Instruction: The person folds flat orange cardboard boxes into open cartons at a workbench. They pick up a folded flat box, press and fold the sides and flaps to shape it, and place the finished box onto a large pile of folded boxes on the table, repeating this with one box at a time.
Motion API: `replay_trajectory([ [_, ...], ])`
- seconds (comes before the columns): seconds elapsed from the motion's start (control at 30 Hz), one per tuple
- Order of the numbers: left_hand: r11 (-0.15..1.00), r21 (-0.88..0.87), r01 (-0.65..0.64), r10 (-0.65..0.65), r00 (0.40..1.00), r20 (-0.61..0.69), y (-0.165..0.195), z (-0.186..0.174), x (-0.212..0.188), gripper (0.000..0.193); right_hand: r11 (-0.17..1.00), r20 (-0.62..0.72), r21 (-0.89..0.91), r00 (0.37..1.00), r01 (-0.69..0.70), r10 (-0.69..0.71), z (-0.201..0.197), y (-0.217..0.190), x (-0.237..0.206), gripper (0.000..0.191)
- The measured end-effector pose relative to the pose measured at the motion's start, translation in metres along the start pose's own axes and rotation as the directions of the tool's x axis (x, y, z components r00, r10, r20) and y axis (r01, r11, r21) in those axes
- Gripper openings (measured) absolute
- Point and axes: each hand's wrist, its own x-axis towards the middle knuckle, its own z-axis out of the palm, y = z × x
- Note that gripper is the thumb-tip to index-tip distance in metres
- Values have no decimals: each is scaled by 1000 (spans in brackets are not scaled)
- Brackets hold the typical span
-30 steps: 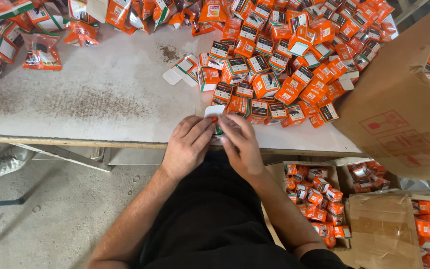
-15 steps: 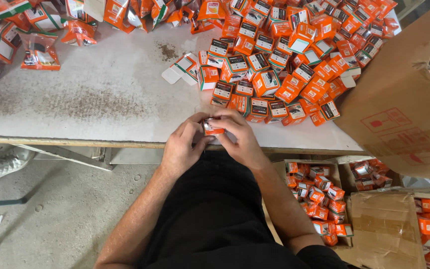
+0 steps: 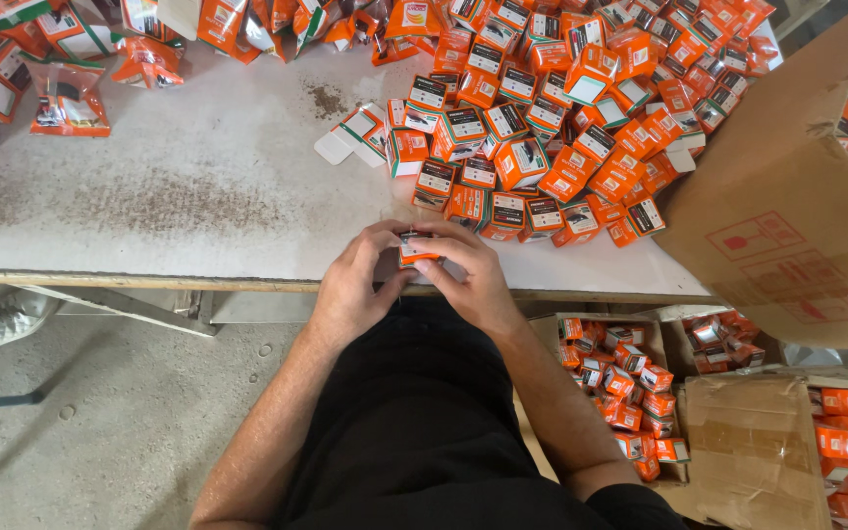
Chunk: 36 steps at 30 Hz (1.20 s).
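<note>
Here, your left hand and right hand meet at the near edge of the worn, stained white table, both grips clamped on one small orange cardboard box held just above that edge. Behind it a heap of matching orange boxes covers the table's right half. A large brown cardboard carton leans at the right, and open cartons of boxes sit on the grey concrete floor.

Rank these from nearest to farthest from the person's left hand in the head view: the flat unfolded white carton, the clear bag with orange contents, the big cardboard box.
1. Flat unfolded white carton: on the table, just beyond the left hand.
2. Clear bag with orange contents: far left of the table.
3. Big cardboard box: off to the right.
</note>
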Motion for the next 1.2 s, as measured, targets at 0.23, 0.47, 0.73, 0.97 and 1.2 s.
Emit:
replay_trajectory([
  [0.23,996,10,-88,88,996,8,5,-8,2,36,992,-17,-95,997,80,-82,5,6,-3,23],
  [0.47,970,167,-175,170,985,44,10,-8,2,23,929,81,-295,975,222,-208,-1,5,-9,40],
  [0.73,936,261,-237,217,971,104,7,-10,-3,37,947,41,-288,990,142,-136,2,4,-20,40],
  [0.97,1000,-16,17,-17,1000,18,4,-5,-6,42,812,-302,-583,922,22,-242,-62,16,-30,37],
  [1.2,951,294,-99,111,994,-24,-43,-43,70,42,644,-328,-761,904,-81,-274,-84,33,4,45],
])
